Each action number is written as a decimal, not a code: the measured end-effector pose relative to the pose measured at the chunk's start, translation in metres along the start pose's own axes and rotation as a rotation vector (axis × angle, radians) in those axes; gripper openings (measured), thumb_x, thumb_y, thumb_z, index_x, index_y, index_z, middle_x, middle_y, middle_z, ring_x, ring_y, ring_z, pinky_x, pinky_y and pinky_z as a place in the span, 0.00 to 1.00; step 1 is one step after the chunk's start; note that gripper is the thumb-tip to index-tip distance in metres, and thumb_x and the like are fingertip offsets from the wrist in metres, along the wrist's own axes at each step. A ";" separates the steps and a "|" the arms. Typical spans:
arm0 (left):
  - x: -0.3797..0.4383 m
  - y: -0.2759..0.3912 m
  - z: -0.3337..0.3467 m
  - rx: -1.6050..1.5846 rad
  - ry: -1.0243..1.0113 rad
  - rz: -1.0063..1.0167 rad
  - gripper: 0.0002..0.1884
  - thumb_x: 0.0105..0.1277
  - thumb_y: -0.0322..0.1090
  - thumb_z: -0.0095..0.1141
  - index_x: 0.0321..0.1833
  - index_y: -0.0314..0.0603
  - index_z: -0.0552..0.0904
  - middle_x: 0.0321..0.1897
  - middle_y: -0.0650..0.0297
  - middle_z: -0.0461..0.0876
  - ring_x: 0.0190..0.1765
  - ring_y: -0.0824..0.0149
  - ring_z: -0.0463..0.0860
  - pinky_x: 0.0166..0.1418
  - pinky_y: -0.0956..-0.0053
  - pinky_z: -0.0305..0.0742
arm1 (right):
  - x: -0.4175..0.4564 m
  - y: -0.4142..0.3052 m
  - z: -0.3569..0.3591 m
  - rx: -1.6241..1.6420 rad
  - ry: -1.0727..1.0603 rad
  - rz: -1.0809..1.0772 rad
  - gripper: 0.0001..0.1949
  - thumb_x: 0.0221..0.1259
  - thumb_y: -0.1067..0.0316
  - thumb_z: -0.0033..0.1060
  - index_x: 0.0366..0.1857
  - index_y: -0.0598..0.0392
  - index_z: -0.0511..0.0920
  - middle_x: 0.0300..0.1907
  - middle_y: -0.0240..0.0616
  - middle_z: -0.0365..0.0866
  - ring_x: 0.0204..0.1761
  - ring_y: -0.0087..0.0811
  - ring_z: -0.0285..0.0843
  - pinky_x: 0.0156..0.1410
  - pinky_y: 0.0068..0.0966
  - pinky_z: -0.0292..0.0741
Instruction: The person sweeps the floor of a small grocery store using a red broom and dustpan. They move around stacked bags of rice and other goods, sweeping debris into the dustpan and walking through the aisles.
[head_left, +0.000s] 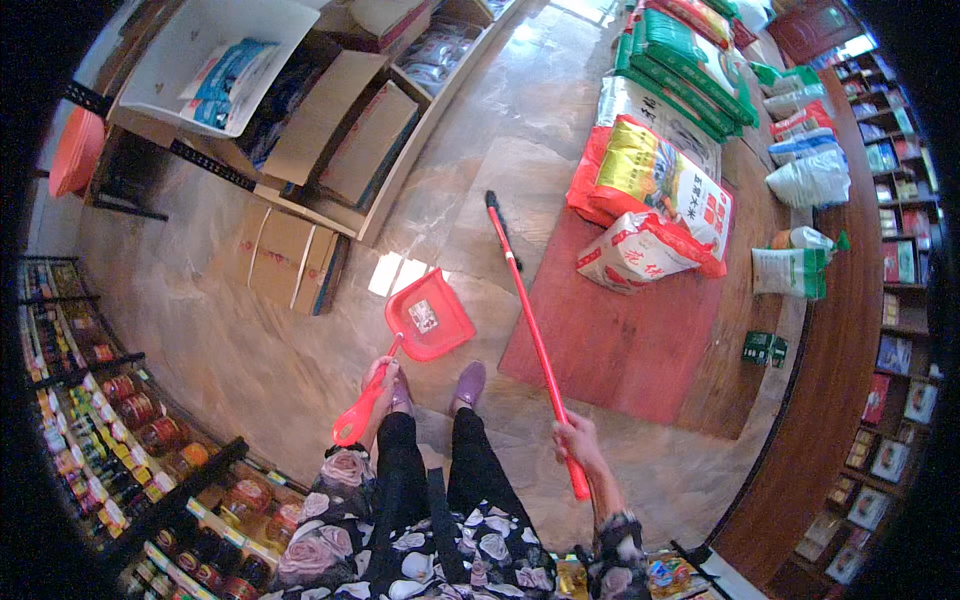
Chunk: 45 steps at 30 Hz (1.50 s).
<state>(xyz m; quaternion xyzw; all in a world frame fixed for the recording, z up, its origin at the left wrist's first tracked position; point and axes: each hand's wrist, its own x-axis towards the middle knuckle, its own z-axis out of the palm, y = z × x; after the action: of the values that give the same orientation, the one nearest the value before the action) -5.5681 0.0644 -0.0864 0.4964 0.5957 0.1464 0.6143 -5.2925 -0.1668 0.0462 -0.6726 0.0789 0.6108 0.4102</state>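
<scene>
In my left hand (385, 382) is the handle of a red plastic dustpan (442, 319). Its pan hangs over or rests on the floor ahead of my left foot; which of the two I cannot tell. A pale patch, perhaps a label, shows inside it. My right hand (577, 442) grips the red shaft of a broom (536, 330) near its upper end. The broom's dark bristles (506, 229) reach the tiled floor (442, 195), left of a flat red board (615, 337). My purple shoes (469, 384) stand between the two tools.
Stacked rice bags (660, 180) lie on the board's far end. At the left are a wooden display bin (382, 210) with cartons and a cardboard box (289, 259) on the floor. Shelves of jars (161, 435) flank me left; a wooden counter (825, 360) runs along the right.
</scene>
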 end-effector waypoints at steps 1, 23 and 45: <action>0.008 -0.004 0.004 0.027 0.013 0.028 0.13 0.63 0.46 0.50 0.43 0.46 0.74 0.32 0.69 0.75 0.31 0.70 0.75 0.34 0.77 0.71 | -0.021 0.000 -0.006 0.058 0.011 0.052 0.08 0.56 0.72 0.48 0.40 0.54 0.69 0.16 0.27 0.63 0.10 0.19 0.59 0.14 0.18 0.60; 0.020 -0.009 -0.056 0.125 -0.088 -0.049 0.12 0.60 0.45 0.53 0.41 0.46 0.75 0.31 0.69 0.75 0.31 0.72 0.77 0.34 0.77 0.72 | -0.076 0.052 0.036 0.235 0.135 0.173 0.24 0.54 0.73 0.48 0.58 0.53 0.64 0.17 0.29 0.65 0.12 0.19 0.61 0.15 0.16 0.61; -0.025 -0.078 -0.170 0.027 0.139 -0.251 0.10 0.60 0.42 0.53 0.39 0.47 0.76 0.27 0.70 0.74 0.29 0.75 0.74 0.33 0.79 0.70 | -0.070 0.114 0.123 -0.048 0.177 0.082 0.23 0.56 0.72 0.45 0.59 0.55 0.63 0.17 0.28 0.65 0.13 0.20 0.63 0.17 0.16 0.64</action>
<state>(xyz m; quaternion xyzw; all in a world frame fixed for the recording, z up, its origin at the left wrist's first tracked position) -5.7554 0.0824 -0.0988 0.4150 0.6961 0.0942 0.5782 -5.4714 -0.1891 0.0663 -0.7298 0.1276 0.5671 0.3599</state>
